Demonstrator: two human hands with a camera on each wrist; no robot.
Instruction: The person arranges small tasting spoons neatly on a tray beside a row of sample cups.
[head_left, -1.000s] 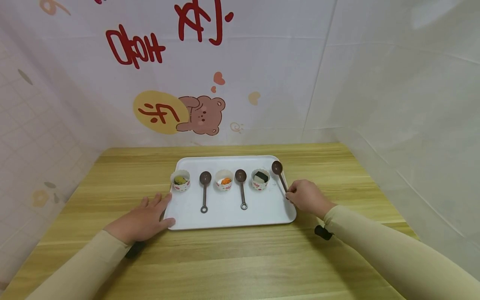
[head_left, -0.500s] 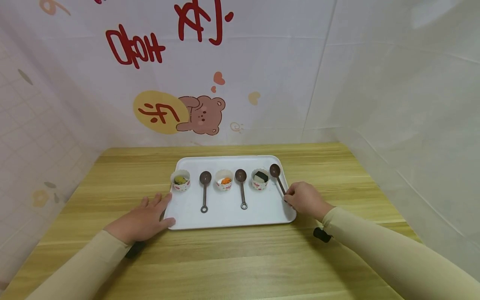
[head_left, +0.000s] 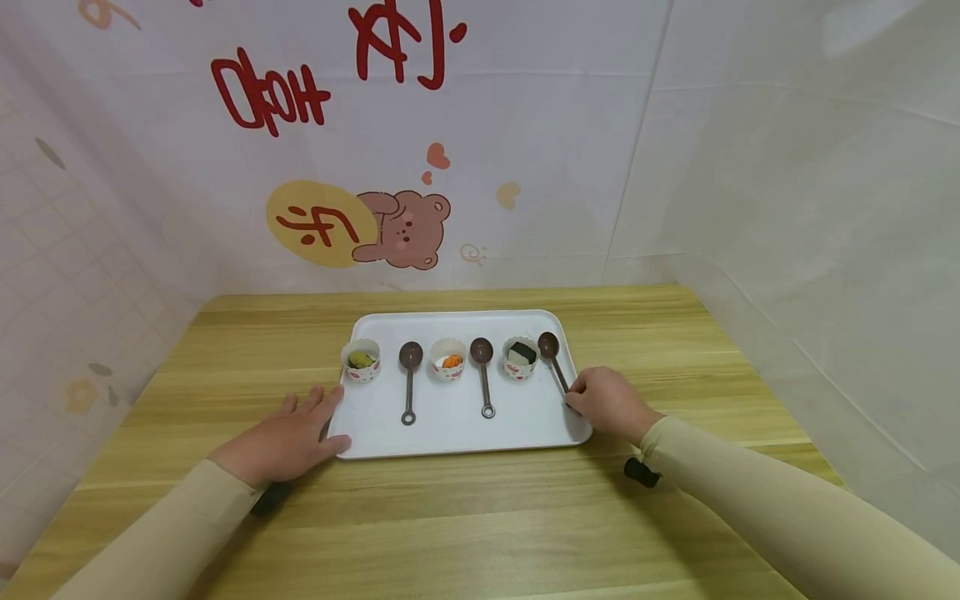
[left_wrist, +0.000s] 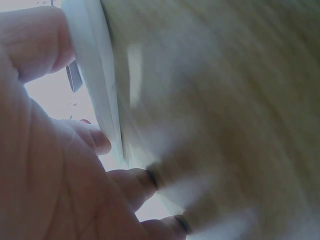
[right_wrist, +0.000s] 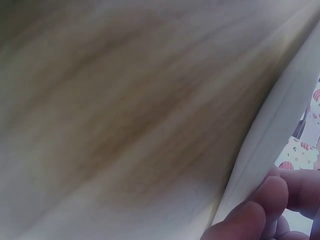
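My right hand (head_left: 609,403) pinches the handle end of a brown measuring spoon (head_left: 549,344) at the right side of a white tray (head_left: 450,433). That spoon slants, its round bowl pointing away beside the right paper cup. In the right wrist view, curled fingers (right_wrist: 272,197) sit at the tray's edge. My left hand (head_left: 281,442) rests at the tray's left edge with its fingers spread, thumb over the rim. Two more brown measuring spoons, one left (head_left: 410,357) and one in the middle (head_left: 482,352), lie on the tray with their handles toward me.
Three patterned paper cups stand along the tray's far side. The left cup (head_left: 362,373) holds something green, the middle cup (head_left: 447,372) something orange, the right cup (head_left: 520,369) a white and black piece. A wooden table (head_left: 480,517) bears the tray; a printed cloth (head_left: 540,167) hangs behind.
The right hand has drawn its spoon a little toward me and to the left, so the bowl lies further onto the tray. The left hand has stayed in place.
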